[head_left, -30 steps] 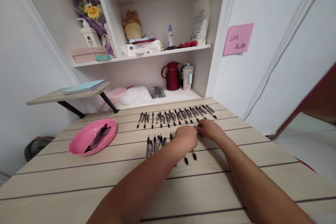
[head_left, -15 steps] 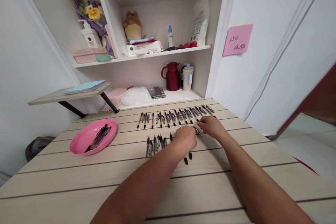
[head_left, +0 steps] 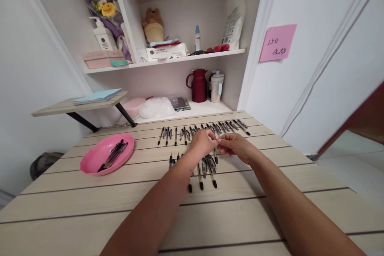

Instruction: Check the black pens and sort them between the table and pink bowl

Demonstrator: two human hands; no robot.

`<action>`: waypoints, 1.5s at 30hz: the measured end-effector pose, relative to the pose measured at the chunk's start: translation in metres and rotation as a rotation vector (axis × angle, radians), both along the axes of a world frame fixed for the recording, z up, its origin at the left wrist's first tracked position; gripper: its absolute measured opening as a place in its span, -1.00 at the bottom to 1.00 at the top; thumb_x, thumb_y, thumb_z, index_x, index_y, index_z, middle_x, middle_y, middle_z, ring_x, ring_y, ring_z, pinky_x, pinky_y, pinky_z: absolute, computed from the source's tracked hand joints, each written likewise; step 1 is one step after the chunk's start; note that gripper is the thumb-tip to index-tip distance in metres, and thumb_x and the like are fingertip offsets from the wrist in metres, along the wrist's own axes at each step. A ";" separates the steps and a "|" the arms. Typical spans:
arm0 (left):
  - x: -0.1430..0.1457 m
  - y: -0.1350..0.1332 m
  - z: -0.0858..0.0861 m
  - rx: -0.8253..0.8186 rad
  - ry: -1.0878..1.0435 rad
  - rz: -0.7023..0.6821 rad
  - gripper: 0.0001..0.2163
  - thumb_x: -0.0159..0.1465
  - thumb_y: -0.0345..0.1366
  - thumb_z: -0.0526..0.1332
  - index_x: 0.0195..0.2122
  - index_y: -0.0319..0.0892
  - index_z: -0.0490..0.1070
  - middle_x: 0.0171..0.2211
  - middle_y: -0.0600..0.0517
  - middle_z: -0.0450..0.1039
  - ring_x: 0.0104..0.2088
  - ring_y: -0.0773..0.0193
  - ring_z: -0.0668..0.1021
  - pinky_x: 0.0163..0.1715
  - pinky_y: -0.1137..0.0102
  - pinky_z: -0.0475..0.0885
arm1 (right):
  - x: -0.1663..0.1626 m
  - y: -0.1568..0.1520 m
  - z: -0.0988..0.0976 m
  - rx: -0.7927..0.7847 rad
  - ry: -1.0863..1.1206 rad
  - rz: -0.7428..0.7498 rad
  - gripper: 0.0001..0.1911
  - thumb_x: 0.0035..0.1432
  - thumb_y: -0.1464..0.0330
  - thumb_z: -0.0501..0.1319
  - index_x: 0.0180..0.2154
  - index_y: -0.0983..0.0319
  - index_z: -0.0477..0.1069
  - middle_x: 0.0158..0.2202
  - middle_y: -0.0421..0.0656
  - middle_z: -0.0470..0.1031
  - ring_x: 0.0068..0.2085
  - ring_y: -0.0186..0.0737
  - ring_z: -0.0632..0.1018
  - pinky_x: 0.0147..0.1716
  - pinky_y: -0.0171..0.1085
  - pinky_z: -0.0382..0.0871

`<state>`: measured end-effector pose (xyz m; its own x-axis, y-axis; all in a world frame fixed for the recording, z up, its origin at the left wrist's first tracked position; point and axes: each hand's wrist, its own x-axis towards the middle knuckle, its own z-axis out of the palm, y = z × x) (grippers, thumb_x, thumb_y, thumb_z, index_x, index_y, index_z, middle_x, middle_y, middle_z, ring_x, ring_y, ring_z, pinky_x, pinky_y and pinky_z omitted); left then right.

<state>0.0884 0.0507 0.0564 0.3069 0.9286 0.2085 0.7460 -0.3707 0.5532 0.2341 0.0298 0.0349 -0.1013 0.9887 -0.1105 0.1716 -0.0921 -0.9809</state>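
Observation:
My left hand [head_left: 203, 143] is closed over the middle of the table, its fingers pinching a black pen [head_left: 215, 155] whose dark end points down toward me. Right beside it, my right hand [head_left: 235, 147] pinches near the pen's upper end, fingertips meeting the left ones; what sits between them is too small to make out. Below my hands lies a nearer group of pens [head_left: 200, 178] with loose clear-and-black caps [head_left: 204, 167], partly covered by my left forearm. Behind my hands runs a longer row of pens [head_left: 175, 137] and caps, partly hidden.
A pink bowl [head_left: 87, 165] with several pens [head_left: 112, 156] stands at the left. A small raised shelf [head_left: 57, 107] on black legs is behind it. At the back, a white cabinet holds a red jug [head_left: 199, 86], a speckled cup [head_left: 216, 88] and a plastic bag [head_left: 156, 108].
My right hand has moved slightly left and my left hand slightly up, so their fingertips meet. A pen now shows below them. The view has shifted a little.

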 end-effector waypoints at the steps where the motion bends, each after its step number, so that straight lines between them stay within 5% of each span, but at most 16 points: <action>1: -0.002 0.001 0.001 -0.003 -0.032 0.007 -0.85 0.00 -0.28 0.17 -0.40 -0.12 0.47 -0.45 0.07 0.49 -0.46 0.34 0.47 -0.48 0.50 0.30 | -0.002 0.000 0.000 -0.012 0.108 -0.013 -0.80 -0.07 0.26 0.23 -0.49 0.26 0.32 -0.59 -0.21 0.44 -0.60 -0.43 0.42 -0.67 -0.47 0.23; 7: -0.004 -0.002 0.002 0.033 -0.167 -0.005 -0.84 -0.02 -0.29 0.18 -0.41 -0.17 0.47 -0.49 0.05 0.48 -0.46 0.35 0.46 -0.46 0.50 0.30 | -0.011 0.000 -0.004 -0.049 0.428 -0.078 -0.79 -0.16 0.32 0.33 -0.49 0.28 0.35 -0.62 -0.23 0.42 -0.61 -0.45 0.41 -0.68 -0.48 0.28; 13: -0.006 -0.001 -0.004 0.019 -0.280 -0.014 -0.84 -0.04 -0.29 0.19 -0.42 -0.20 0.44 -0.53 0.06 0.45 -0.52 0.38 0.43 -0.53 0.52 0.27 | -0.020 -0.003 -0.002 0.007 0.444 -0.171 -0.77 -0.20 0.28 0.34 -0.50 0.27 0.37 -0.63 -0.24 0.41 -0.63 -0.47 0.39 -0.70 -0.49 0.24; 22: -0.027 -0.017 -0.010 -0.335 -0.589 -0.126 -0.78 0.04 -0.40 0.12 -0.24 -0.24 0.30 -0.47 0.07 0.33 -0.57 0.42 0.46 -0.62 0.55 0.30 | -0.008 -0.004 0.013 0.210 0.401 -0.424 -0.80 -0.14 0.26 0.28 -0.47 0.23 0.36 -0.54 -0.25 0.41 -0.63 -0.48 0.37 -0.70 -0.46 0.16; 26: -0.032 -0.029 -0.007 -0.453 -0.656 -0.159 -0.78 0.08 -0.37 0.11 -0.21 -0.22 0.30 -0.45 0.09 0.28 -0.60 0.43 0.45 -0.65 0.52 0.35 | -0.011 -0.006 0.014 0.255 0.378 -0.355 -0.78 -0.12 0.22 0.27 -0.46 0.23 0.37 -0.52 -0.24 0.41 -0.61 -0.46 0.36 -0.68 -0.44 0.15; 35: -0.039 -0.031 -0.007 -0.405 -0.632 -0.143 -0.79 0.09 -0.36 0.09 -0.23 -0.22 0.33 -0.58 0.15 0.22 -0.62 0.46 0.37 -0.74 0.60 0.22 | -0.018 -0.010 0.012 0.250 0.347 -0.231 -0.79 -0.11 0.22 0.27 -0.47 0.23 0.38 -0.54 -0.24 0.41 -0.62 -0.46 0.36 -0.66 -0.43 0.12; 45: -0.040 -0.035 -0.007 -0.404 -0.626 -0.122 -0.76 0.10 -0.34 0.10 -0.20 -0.23 0.36 -0.55 0.11 0.27 -0.60 0.46 0.38 -0.70 0.60 0.25 | -0.018 -0.009 0.011 0.231 0.372 -0.254 -0.78 -0.13 0.23 0.28 -0.47 0.23 0.38 -0.55 -0.25 0.41 -0.62 -0.46 0.34 -0.66 -0.41 0.10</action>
